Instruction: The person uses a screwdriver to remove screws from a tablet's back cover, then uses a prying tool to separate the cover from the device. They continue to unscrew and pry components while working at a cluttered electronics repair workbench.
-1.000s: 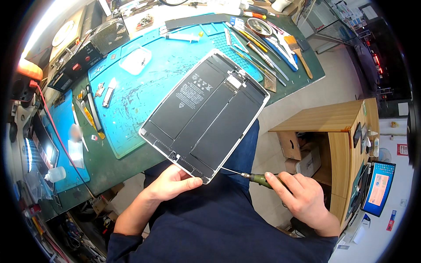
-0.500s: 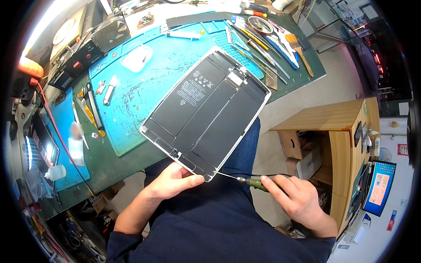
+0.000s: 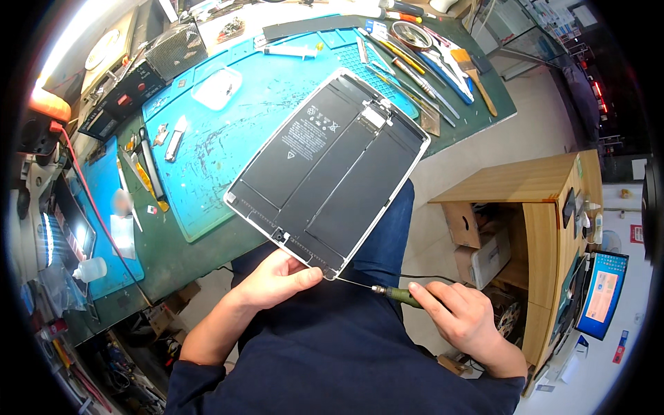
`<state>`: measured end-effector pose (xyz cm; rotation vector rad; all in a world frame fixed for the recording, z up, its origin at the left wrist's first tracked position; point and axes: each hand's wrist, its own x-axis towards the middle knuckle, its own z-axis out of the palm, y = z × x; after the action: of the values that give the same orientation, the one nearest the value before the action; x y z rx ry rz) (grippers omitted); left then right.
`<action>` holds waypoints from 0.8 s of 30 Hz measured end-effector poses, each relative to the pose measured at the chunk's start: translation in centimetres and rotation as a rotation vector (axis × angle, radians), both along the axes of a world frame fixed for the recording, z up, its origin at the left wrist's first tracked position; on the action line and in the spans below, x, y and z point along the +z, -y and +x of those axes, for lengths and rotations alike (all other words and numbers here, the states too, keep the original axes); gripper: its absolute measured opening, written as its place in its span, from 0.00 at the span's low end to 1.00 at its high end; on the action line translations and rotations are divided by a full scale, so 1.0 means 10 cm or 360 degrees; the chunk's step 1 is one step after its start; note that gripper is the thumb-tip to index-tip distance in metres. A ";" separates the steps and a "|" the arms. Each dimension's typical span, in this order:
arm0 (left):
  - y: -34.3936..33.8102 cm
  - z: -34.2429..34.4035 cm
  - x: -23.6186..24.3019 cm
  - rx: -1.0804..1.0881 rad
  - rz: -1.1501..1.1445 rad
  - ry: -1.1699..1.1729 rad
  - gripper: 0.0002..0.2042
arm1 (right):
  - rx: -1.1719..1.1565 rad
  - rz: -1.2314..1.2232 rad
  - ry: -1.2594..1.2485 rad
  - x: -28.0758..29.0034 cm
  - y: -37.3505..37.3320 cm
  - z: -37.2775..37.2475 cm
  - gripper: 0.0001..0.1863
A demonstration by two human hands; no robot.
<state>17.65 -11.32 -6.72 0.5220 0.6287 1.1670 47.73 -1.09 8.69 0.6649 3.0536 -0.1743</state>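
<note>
An opened tablet (image 3: 328,173) with its screen off lies tilted across the mat's edge and over my lap, its dark battery cells exposed inside a pale metal frame. My left hand (image 3: 281,280) pinches its near corner, thumb on top and fingers underneath. In my right hand (image 3: 465,317) is a slim tool with a green handle (image 3: 402,296), corded, like a rotary grinding pen. The tool's thin metal shaft points left, and its tip meets the tablet's near corner edge, just right of my left thumb. Whether the tip spins cannot be told.
A blue work mat (image 3: 207,166) covers the bench, with a clear plastic tray (image 3: 218,90) and a syringe (image 3: 290,51) on it. Tweezers, picks and a brush (image 3: 474,79) lie at the far right. A wooden cabinet (image 3: 512,181) stands to my right.
The tool's tip has shifted slightly left along the tablet's corner. The tablet sits a little higher and further right in view. Both hands keep their grip.
</note>
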 end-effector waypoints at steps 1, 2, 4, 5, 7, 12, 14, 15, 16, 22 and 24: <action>0.00 0.01 -0.02 0.0018 0.0007 0.0051 0.27 | -0.0004 -0.0001 -0.0003 -0.02 0.00 0.00 0.28; -0.01 0.03 -0.04 0.0032 0.0041 0.0153 0.28 | -0.0013 -0.0011 -0.0032 -0.05 0.00 0.00 0.28; -0.03 0.06 -0.04 0.0066 0.0116 0.0355 0.31 | -0.0026 -0.0027 -0.0091 -0.09 0.01 0.00 0.28; -0.03 0.05 -0.03 0.0055 0.0067 0.0342 0.32 | -0.0024 -0.0035 -0.0093 -0.10 0.01 0.00 0.27; -0.03 0.05 0.00 0.0029 -0.0024 0.0318 0.36 | -0.0024 -0.0046 -0.0094 -0.12 0.02 0.01 0.27; -0.05 0.05 0.02 0.0041 0.0006 0.0292 0.39 | -0.0041 -0.0074 -0.0108 -0.16 0.02 0.01 0.26; -0.05 0.06 0.01 0.0039 -0.0007 0.0303 0.39 | -0.0053 -0.0088 -0.0136 -0.18 0.03 0.01 0.27; -0.04 0.06 0.00 0.0038 -0.0006 0.0314 0.39 | -0.0056 -0.0091 -0.0149 -0.20 0.03 0.02 0.27; -0.04 0.06 0.00 0.0037 -0.0005 0.0324 0.39 | -0.0058 -0.0095 -0.0163 -0.22 0.04 0.02 0.28; -0.05 0.07 -0.01 0.0060 0.0076 0.0432 0.34 | -0.0071 -0.0136 -0.0184 -0.24 0.05 -0.04 0.28; -0.04 0.08 -0.02 0.0057 0.0069 0.0451 0.34 | -0.0052 -0.0136 -0.0186 -0.26 0.05 -0.03 0.28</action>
<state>18.43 -10.88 -6.92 0.3738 0.3708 1.2629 47.43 -1.62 6.11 0.7248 3.1253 -0.3544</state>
